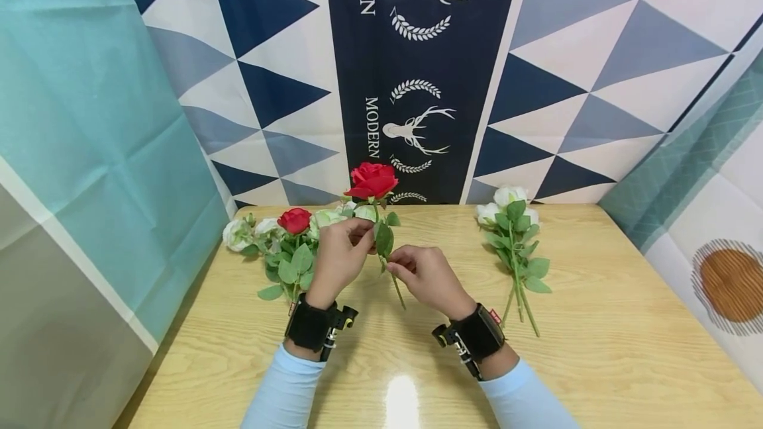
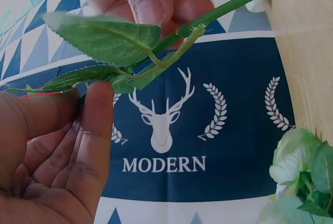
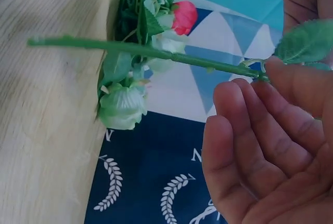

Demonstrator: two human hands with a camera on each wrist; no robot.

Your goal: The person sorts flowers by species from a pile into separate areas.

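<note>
A single red rose (image 1: 372,181) stands tilted above the middle of the table, bloom up and bare stem end pointing down to the right. My left hand (image 1: 342,253) pinches its stem beside the leaves, below the bloom. Lower down, my right hand (image 1: 426,277) pinches the stem between thumb and forefinger. Up close in the left wrist view, a toothed green leaf (image 2: 104,37) spreads between both hands. The right wrist view shows the free length of green stem (image 3: 145,51) extending past my right fingertips, while the bloom is out of that view.
Left of my left hand lies a bunch of white flowers (image 1: 238,235) with another red rose (image 1: 295,220) among green leaves. White roses (image 1: 509,197) with long stems lie on the table's right side. A patterned cloth (image 1: 411,65) hangs behind the wooden table (image 1: 596,349).
</note>
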